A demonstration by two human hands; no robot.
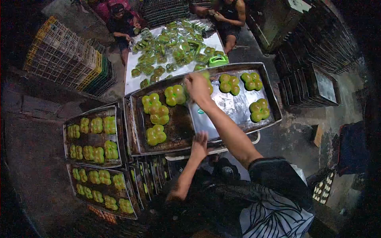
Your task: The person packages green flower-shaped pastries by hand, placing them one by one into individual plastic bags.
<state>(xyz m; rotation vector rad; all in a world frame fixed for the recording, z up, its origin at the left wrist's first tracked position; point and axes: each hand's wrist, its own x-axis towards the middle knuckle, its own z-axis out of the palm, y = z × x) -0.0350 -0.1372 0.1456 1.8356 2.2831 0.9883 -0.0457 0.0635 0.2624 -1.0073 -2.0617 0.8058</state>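
Note:
A clear plastic bag (205, 126) with a small green label lies over the large metal trays in front of me. My right hand (198, 89) is closed at the bag's far end, its fingers curled and partly blurred. At the near edge, my left hand (200, 145) grips the bag, with its fingertips blurred. Green four-lobed buns (156, 135) sit in the left tray (174, 147), some close to my right hand. More such buns (260, 110) are in the right tray (266, 89). My right hand partly covers one bun.
Behind the trays, a white table (133, 81) bears many bagged green buns (174, 45) and a bright green device (218, 60). Two people sit beyond it. Bun-filled trays (93, 135) stand at left, stacked crates (65, 51) farther back, and stacked trays (317, 89) at right.

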